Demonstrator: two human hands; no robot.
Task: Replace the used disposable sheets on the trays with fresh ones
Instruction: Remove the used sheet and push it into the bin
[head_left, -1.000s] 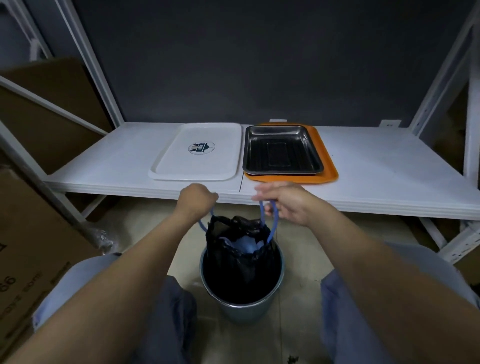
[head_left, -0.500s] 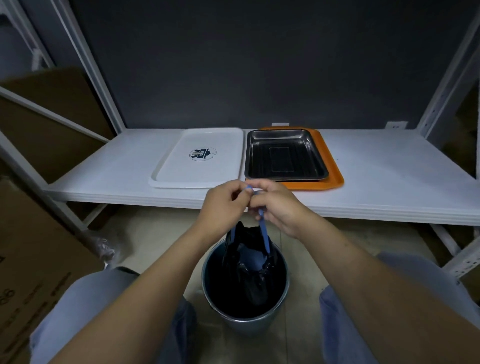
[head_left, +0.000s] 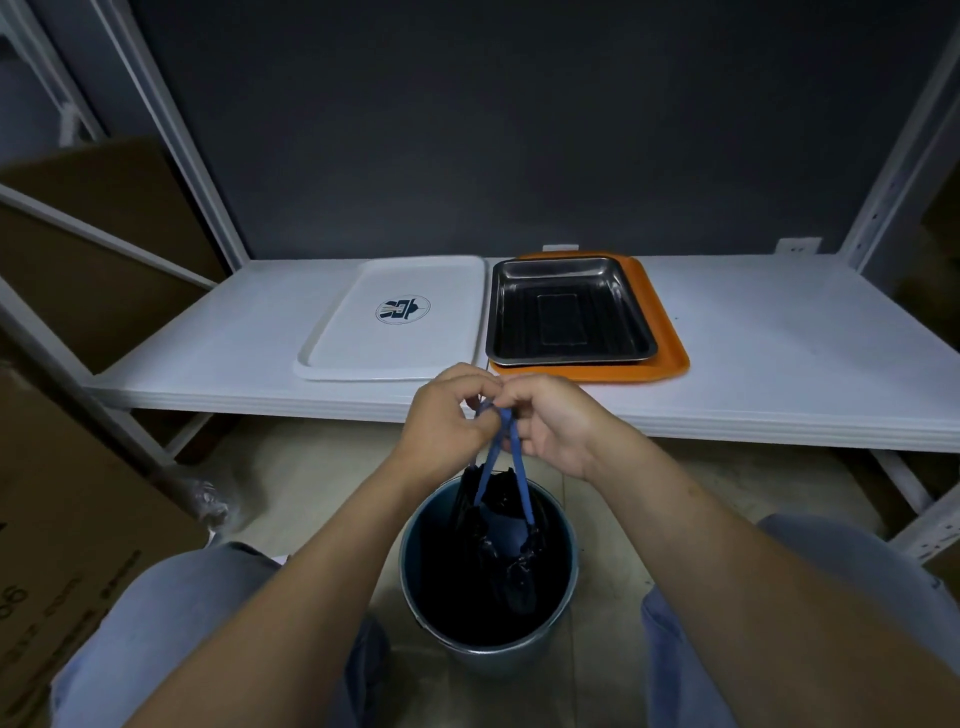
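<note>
The left hand and the right hand meet in front of the shelf, knuckles almost touching. Each grip is narrow: the fingers and thumb pinch the top of the blue drawstrings. The two strings run almost straight down from the hands to the black bag, whose gathered mouth points up. The bag hangs inside the round bucket, which stands on the floor between the person's knees.

On the shelf lie three trays, all with the long axis running from the front edge toward the back wall. The white tray, with a round logo, is on the left. Just beside it the metal tray sits on the orange tray. A cardboard box stands at the left.
</note>
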